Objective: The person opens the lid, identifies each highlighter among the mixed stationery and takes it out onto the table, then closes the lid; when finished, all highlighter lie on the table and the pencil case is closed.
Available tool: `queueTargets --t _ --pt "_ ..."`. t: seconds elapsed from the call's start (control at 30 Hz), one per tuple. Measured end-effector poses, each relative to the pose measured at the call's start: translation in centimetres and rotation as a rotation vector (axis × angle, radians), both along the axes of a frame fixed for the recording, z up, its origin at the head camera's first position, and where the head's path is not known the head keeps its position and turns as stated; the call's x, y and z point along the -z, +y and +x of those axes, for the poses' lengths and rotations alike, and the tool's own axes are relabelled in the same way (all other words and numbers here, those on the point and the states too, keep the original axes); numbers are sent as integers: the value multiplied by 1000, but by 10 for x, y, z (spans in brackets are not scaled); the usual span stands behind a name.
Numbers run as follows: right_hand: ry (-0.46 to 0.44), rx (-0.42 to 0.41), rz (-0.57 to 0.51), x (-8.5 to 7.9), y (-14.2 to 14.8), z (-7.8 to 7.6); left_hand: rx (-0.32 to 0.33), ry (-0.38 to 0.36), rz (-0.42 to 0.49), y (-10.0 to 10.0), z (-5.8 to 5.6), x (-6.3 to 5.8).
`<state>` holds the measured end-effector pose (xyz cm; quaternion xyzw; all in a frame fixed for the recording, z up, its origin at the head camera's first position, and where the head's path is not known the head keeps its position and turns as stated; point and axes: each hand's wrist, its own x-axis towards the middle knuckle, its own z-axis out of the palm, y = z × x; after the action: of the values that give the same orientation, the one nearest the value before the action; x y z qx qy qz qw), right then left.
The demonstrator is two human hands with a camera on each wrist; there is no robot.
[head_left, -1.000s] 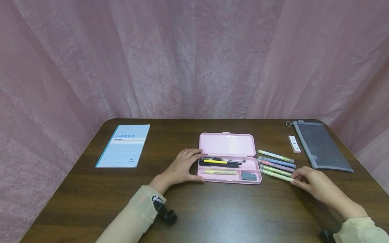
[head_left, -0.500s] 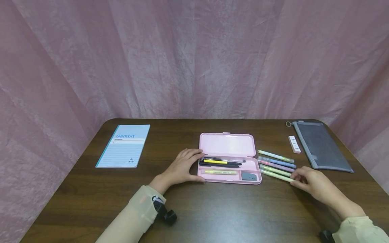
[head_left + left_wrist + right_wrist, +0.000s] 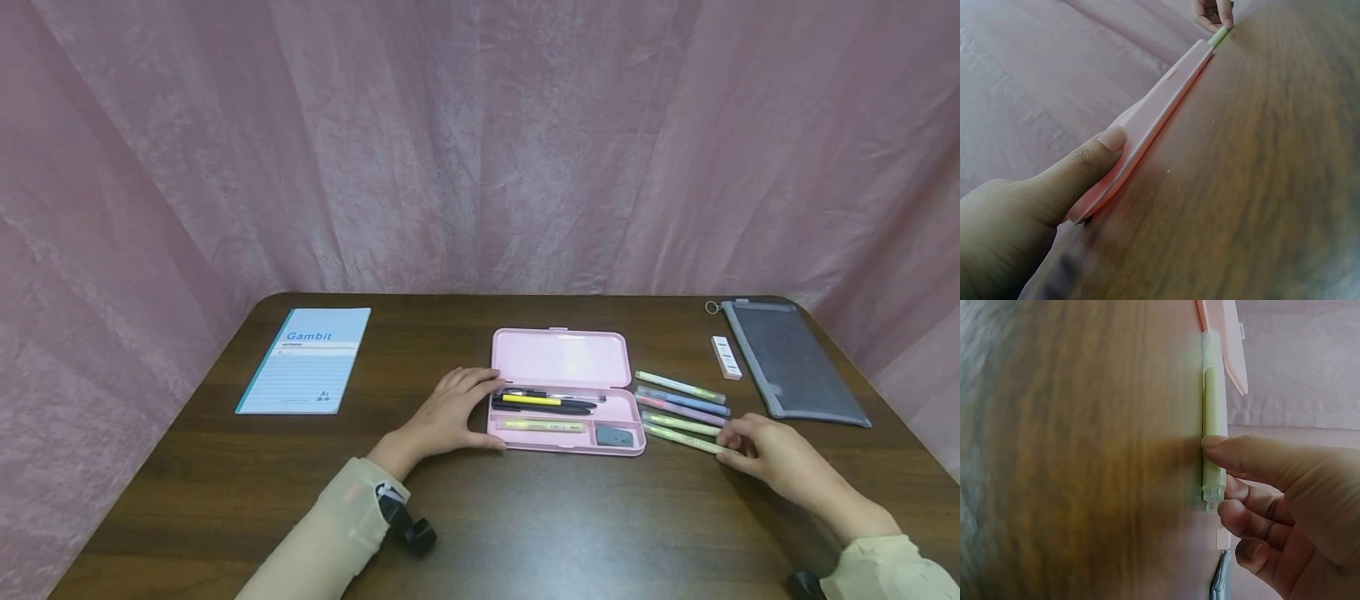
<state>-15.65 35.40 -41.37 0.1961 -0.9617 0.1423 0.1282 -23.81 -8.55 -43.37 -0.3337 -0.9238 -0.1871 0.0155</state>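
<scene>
My left hand (image 3: 450,412) grips the left end of an open pink pencil case (image 3: 561,357). In the left wrist view its thumb presses the front wall of the case (image 3: 1163,94). Inside the case lie black and yellow pens (image 3: 547,402), a pale yellow highlighter (image 3: 543,426) and a grey eraser (image 3: 615,435). Right of the case, my right hand (image 3: 783,458) pinches the right end of the nearest green highlighter (image 3: 681,438). The right wrist view shows the thumb on the barrel of this highlighter (image 3: 1212,406), close over the table.
Several more pens (image 3: 684,400) lie fanned beside the case, just behind the held highlighter. Farther right are a small white block with marks (image 3: 726,358) and a grey zip pouch (image 3: 802,358). A light blue notebook (image 3: 307,362) lies at the left. A pink curtain hangs behind.
The right end of the nearest green highlighter has swung slightly toward me with the right hand, widening its gap from the pen behind. The left hand and case have stayed put.
</scene>
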Motion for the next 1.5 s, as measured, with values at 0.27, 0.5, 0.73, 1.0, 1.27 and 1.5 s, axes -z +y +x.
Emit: queueTargets --t 0.27,0.5,0.73,1.0,1.27,1.5 --pt "10 1 4 -8 0 1 1 4 -5 1 1 0" --pt "25 -23 -2 -19 -1 -1 1 9 -1 1 1 0" --pt "-99 20 18 -38 -9 -5 -5 9 -2 1 0 0" --pt "-34 -63 9 -52 -23 -15 -7 2 -8 0 0 0" --pt "-85 -73 19 -68 -45 -20 -5 1 -8 1 0 0" --pt "-86 -96 0 -70 -65 -25 -1 2 -7 1 0 -1"
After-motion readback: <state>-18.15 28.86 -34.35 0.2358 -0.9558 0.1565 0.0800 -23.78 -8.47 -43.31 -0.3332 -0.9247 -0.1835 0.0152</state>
